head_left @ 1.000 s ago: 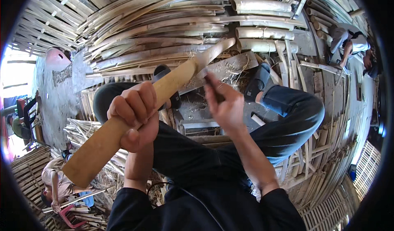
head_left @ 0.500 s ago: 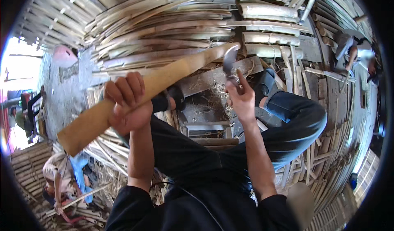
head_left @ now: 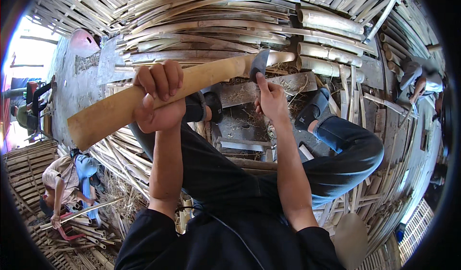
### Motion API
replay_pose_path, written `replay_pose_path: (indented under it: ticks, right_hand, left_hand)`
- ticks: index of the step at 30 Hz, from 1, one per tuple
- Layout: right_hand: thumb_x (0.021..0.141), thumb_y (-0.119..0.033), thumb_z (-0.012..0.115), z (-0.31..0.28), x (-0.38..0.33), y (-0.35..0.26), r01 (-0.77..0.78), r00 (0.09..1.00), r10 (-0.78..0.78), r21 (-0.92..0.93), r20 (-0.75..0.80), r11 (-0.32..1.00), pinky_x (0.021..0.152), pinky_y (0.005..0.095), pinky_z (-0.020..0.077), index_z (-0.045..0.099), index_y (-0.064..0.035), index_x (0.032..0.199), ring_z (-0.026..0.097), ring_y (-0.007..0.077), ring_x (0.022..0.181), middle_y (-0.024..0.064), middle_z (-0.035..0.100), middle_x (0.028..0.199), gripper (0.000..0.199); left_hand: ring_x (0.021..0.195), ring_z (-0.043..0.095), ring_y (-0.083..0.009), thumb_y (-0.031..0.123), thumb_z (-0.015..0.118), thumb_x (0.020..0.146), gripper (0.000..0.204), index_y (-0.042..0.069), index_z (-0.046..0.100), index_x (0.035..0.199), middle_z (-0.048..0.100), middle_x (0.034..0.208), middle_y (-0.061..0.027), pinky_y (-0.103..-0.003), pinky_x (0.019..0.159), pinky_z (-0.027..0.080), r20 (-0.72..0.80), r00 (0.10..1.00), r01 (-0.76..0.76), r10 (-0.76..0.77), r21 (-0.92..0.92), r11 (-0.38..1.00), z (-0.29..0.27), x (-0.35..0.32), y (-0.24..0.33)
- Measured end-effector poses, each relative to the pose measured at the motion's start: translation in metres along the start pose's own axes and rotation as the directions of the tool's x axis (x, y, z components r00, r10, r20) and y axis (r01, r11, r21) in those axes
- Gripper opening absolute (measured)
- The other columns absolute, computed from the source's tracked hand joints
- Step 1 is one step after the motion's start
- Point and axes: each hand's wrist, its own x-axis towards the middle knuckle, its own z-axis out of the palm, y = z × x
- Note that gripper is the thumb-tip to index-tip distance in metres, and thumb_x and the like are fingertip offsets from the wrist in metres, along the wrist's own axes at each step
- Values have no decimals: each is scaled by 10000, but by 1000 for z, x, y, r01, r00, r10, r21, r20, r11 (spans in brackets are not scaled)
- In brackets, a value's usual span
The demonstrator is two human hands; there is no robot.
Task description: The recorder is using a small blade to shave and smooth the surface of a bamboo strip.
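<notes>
Wrapped around a wide, pale yellow-brown split of bamboo, my left hand is closed a little left of its middle. The piece slants from the lower left up to a narrow tip at the right. My right hand is closed on a short knife with a broad dark blade; its handle is mostly hidden in the fist. The blade lies against the bamboo near the narrow end, with my forefinger or thumb stretched along its base.
A board with shavings lies between my sandalled feet. Stacked bamboo strips and thick bamboo lengths lie ahead. One person handles bamboo at lower left, another works at far right. A pink rounded object stands at upper left.
The knife blade has come from just beyond the bamboo's tip to against the bamboo, moving left and toward me. The bamboo has risen slightly and lies flatter.
</notes>
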Motion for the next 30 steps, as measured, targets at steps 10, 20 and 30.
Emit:
replay_pose_path:
  ticks: [10, 20, 30]
  right_hand:
    - [924, -616, 548, 9, 13, -4, -144, 989, 147, -142, 10, 979, 638, 374, 531, 738, 12, 946, 661, 202, 556, 103, 645, 586, 656]
    - [954, -555, 559, 13, 0, -24, 15, 952, 3, -58, 306, 998, 468, 312, 473, 701, 12, 784, 580, 134, 447, 70, 581, 515, 609]
    - [929, -602, 573, 9, 33, -31, -28, 998, 28, 6, 59, 1000, 449, 294, 461, 672, 50, 740, 575, 157, 422, 80, 570, 505, 686]
  left_hand:
    - [591, 339, -104, 315, 605, 796, 281, 182, 372, 710, 379, 597, 38, -277, 609, 304, -2, 1000, 7, -7, 14, 1000, 1, -1, -1]
    - [579, 357, -116, 294, 638, 727, 275, 168, 396, 690, 392, 598, 32, -286, 627, 306, -10, 999, 48, -48, -60, 997, -8, -2, 4]
    - [565, 360, -115, 296, 656, 696, 291, 172, 395, 664, 388, 594, 42, -281, 620, 302, 54, 993, 104, -101, -66, 992, -8, 0, 2]
